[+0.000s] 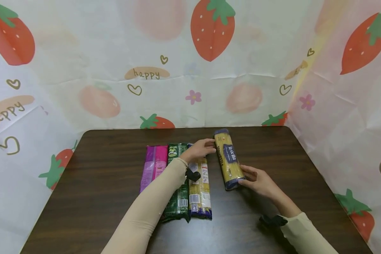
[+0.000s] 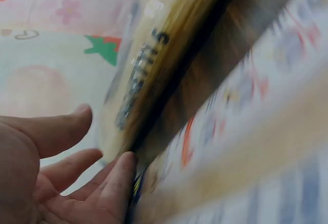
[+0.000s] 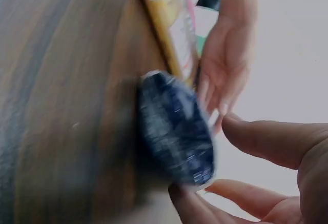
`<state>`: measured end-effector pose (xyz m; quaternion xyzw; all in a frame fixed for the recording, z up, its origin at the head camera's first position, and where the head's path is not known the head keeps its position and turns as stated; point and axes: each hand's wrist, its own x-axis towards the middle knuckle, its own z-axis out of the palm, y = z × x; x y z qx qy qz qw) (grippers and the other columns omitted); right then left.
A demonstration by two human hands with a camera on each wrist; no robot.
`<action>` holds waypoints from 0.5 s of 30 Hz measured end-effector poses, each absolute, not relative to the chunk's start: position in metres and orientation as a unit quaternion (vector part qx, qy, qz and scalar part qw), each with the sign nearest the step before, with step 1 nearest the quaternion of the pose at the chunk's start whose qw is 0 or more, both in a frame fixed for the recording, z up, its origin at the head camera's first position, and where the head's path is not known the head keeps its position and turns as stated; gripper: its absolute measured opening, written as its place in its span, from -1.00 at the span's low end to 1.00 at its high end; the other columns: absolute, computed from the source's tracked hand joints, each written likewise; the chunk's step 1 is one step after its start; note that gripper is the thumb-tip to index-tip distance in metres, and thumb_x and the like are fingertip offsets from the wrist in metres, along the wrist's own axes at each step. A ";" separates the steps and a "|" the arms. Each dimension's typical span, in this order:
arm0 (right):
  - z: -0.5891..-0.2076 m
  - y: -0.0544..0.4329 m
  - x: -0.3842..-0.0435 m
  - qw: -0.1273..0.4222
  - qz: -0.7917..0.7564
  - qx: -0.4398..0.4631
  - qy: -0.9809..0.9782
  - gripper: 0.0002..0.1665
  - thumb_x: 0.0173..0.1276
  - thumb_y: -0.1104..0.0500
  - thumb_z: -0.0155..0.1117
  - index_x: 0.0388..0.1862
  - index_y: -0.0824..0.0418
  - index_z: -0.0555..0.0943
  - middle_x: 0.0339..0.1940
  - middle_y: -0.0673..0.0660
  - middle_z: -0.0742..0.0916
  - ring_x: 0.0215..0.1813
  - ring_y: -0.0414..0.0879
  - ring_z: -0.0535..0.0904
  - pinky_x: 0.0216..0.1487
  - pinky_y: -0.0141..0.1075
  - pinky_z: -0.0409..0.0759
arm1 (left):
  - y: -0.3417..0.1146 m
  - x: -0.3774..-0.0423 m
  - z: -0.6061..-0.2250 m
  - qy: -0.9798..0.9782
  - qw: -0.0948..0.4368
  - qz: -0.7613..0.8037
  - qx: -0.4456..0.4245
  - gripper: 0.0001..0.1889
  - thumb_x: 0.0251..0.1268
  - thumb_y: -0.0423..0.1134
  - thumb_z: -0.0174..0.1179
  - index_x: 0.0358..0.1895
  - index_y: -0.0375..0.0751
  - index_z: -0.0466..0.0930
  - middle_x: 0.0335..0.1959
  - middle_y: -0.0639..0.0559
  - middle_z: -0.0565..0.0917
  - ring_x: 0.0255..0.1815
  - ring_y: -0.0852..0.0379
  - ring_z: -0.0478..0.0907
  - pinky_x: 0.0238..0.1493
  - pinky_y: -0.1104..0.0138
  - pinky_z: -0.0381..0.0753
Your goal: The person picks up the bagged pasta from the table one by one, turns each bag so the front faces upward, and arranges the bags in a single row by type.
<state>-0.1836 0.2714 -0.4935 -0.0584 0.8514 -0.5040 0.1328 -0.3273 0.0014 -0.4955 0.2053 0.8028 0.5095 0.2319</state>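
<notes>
A yellow pack of spaghetti (image 1: 227,158) with dark blue ends lies slightly slanted on the table, labelled "la sicilia". My right hand (image 1: 258,180) is at its near right end, with thumb and fingers loosely spread. In the right wrist view a fingertip touches the edge of the blue end (image 3: 177,129), while the thumb stays just off it. My left hand (image 1: 200,149) reaches over a second yellow pasta pack (image 1: 200,190), its fingertips by the far left edge of the slanted pack. Whether they touch it I cannot tell. The wrist views are blurred.
Left of the second yellow pack lie a green pack (image 1: 179,197) and a purple-pink pack (image 1: 153,164), side by side and partly hidden by my left arm. The dark wooden table (image 1: 92,183) is bordered by a strawberry-printed cloth (image 1: 184,102) behind and at both sides.
</notes>
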 end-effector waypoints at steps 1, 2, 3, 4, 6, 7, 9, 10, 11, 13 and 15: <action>-0.491 0.270 -0.183 0.132 -0.504 -0.054 0.852 -0.16 0.57 0.21 0.41 0.64 0.50 0.28 0.59 0.49 0.41 0.57 0.34 0.41 0.29 -0.26 0.64 | -0.004 -0.327 -0.493 0.808 0.228 0.499 0.215 -0.37 0.74 -0.21 0.11 0.70 -0.28 0.19 0.65 -0.28 0.32 0.65 -0.20 0.29 0.52 -0.01 0.45; -0.489 0.268 -0.182 0.130 -0.506 -0.050 0.851 -0.17 0.57 0.20 0.41 0.63 0.50 0.29 0.59 0.49 0.42 0.57 0.34 0.40 0.32 -0.20 0.64 | -0.009 -0.327 -0.492 0.813 0.222 0.489 0.224 -0.38 0.74 -0.20 0.12 0.69 -0.28 0.21 0.65 -0.27 0.33 0.64 -0.20 0.31 0.51 -0.01 0.47; -0.487 0.266 -0.181 0.129 -0.508 -0.051 0.850 -0.16 0.57 0.19 0.41 0.63 0.51 0.28 0.59 0.49 0.41 0.57 0.34 0.40 0.34 -0.15 0.64 | -0.013 -0.326 -0.490 0.819 0.217 0.479 0.231 -0.39 0.74 -0.20 0.12 0.68 -0.29 0.23 0.64 -0.27 0.35 0.63 -0.20 0.32 0.49 -0.02 0.49; -0.485 0.264 -0.179 0.125 -0.508 -0.053 0.850 -0.16 0.58 0.18 0.41 0.64 0.50 0.28 0.60 0.49 0.41 0.57 0.35 0.40 0.36 -0.09 0.63 | -0.018 -0.326 -0.489 0.824 0.210 0.470 0.235 -0.40 0.73 -0.20 0.13 0.67 -0.29 0.25 0.63 -0.26 0.37 0.63 -0.19 0.33 0.47 -0.02 0.51; -0.483 0.259 -0.177 0.111 -0.505 -0.065 0.854 -0.16 0.57 0.18 0.42 0.63 0.49 0.29 0.59 0.49 0.41 0.57 0.35 0.41 0.40 0.00 0.59 | -0.027 -0.325 -0.487 0.836 0.197 0.454 0.239 -0.41 0.72 -0.21 0.15 0.66 -0.28 0.29 0.61 -0.24 0.40 0.61 -0.19 0.36 0.45 -0.03 0.53; -0.482 0.257 -0.176 0.103 -0.502 -0.074 0.856 -0.16 0.57 0.18 0.42 0.63 0.49 0.30 0.59 0.50 0.42 0.57 0.35 0.41 0.42 0.04 0.56 | -0.031 -0.325 -0.485 0.842 0.188 0.444 0.241 -0.41 0.70 -0.22 0.17 0.65 -0.29 0.32 0.60 -0.24 0.42 0.60 -0.19 0.37 0.45 -0.02 0.53; -0.481 0.252 -0.173 0.080 -0.497 -0.089 0.859 -0.19 0.55 0.20 0.43 0.62 0.47 0.33 0.58 0.49 0.44 0.56 0.35 0.41 0.44 0.08 0.52 | -0.038 -0.325 -0.485 0.856 0.174 0.424 0.240 -0.42 0.69 -0.23 0.19 0.63 -0.28 0.34 0.60 -0.22 0.43 0.60 -0.19 0.38 0.45 -0.02 0.53; -0.480 0.249 -0.172 0.069 -0.494 -0.096 0.861 -0.20 0.55 0.22 0.43 0.62 0.46 0.34 0.57 0.48 0.45 0.56 0.35 0.42 0.44 0.09 0.51 | -0.041 -0.325 -0.484 0.864 0.166 0.410 0.238 -0.43 0.68 -0.23 0.20 0.63 -0.26 0.36 0.60 -0.21 0.42 0.59 -0.19 0.39 0.46 -0.02 0.52; -0.480 0.246 -0.171 0.060 -0.493 -0.102 0.862 -0.21 0.54 0.23 0.44 0.61 0.46 0.36 0.56 0.48 0.47 0.55 0.35 0.43 0.43 0.10 0.52 | -0.044 -0.325 -0.483 0.873 0.160 0.394 0.238 -0.42 0.68 -0.22 0.21 0.63 -0.25 0.37 0.60 -0.21 0.41 0.59 -0.20 0.38 0.47 -0.02 0.50; -0.480 0.239 -0.169 0.051 -0.492 -0.112 0.862 -0.24 0.54 0.26 0.43 0.60 0.45 0.38 0.54 0.48 0.49 0.53 0.35 0.46 0.41 0.09 0.53 | -0.049 -0.325 -0.483 0.889 0.153 0.363 0.233 -0.42 0.67 -0.19 0.23 0.62 -0.22 0.38 0.61 -0.22 0.40 0.57 -0.20 0.40 0.48 -0.03 0.50; -0.481 0.231 -0.167 0.052 -0.485 -0.124 0.864 -0.24 0.54 0.25 0.43 0.60 0.44 0.38 0.53 0.47 0.51 0.50 0.36 0.50 0.38 0.09 0.57 | -0.054 -0.324 -0.484 0.903 0.148 0.333 0.230 -0.41 0.67 -0.16 0.23 0.62 -0.21 0.38 0.61 -0.24 0.39 0.56 -0.20 0.40 0.48 -0.05 0.49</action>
